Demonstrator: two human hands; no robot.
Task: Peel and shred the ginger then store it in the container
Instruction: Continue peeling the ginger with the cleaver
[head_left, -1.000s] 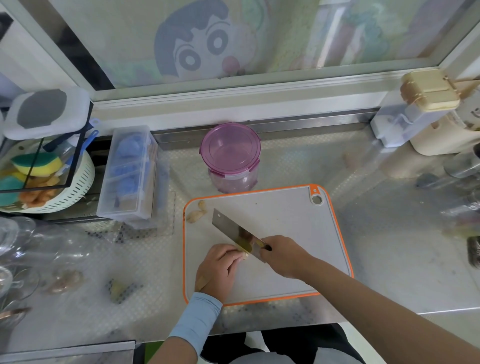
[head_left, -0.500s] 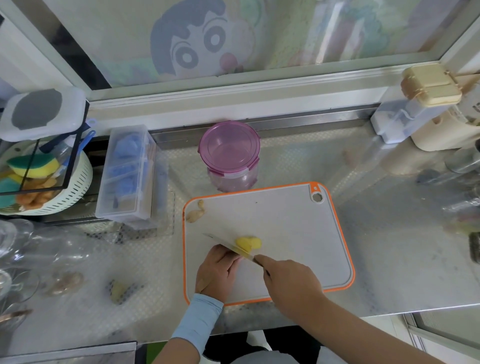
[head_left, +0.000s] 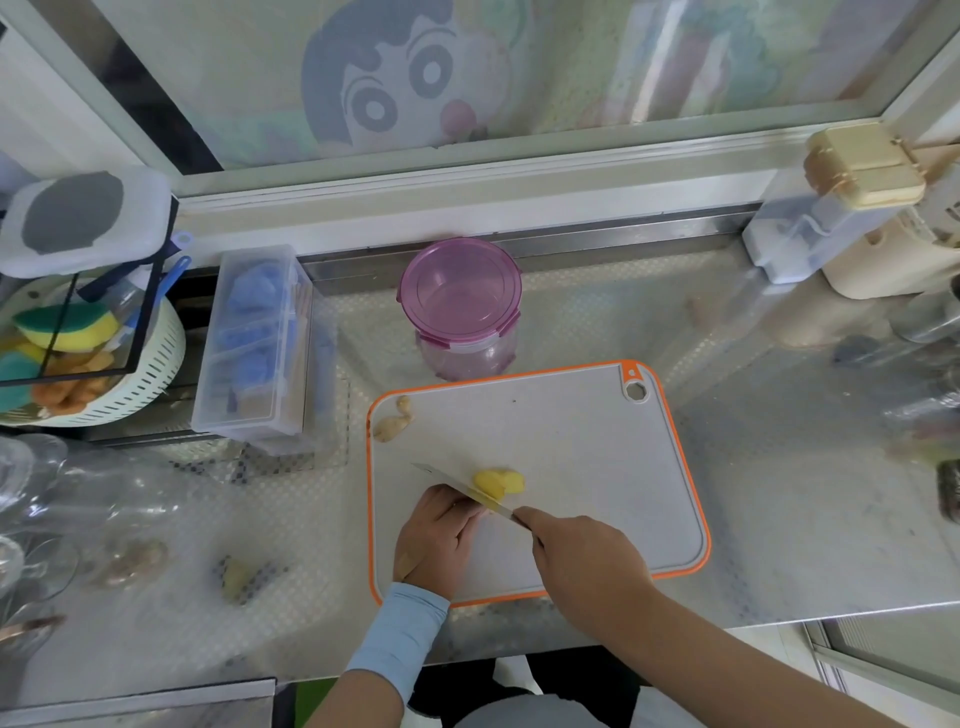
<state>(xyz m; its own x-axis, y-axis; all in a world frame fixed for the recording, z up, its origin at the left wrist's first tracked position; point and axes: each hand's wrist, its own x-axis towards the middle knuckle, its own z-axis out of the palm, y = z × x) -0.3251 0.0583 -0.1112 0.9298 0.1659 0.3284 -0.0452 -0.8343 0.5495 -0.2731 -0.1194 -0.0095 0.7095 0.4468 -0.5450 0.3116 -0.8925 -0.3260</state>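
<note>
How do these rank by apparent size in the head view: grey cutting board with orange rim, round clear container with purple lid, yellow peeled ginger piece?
1. grey cutting board with orange rim
2. round clear container with purple lid
3. yellow peeled ginger piece

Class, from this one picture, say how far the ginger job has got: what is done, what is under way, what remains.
Done: a peeled yellow ginger piece lies on the cutting board, with brownish bits at its far left corner. In hand: the right hand grips the knife, blade against that piece; the left hand sits curled beside it. Left: no shreds show, and the purple-lidded container stands closed.
</note>
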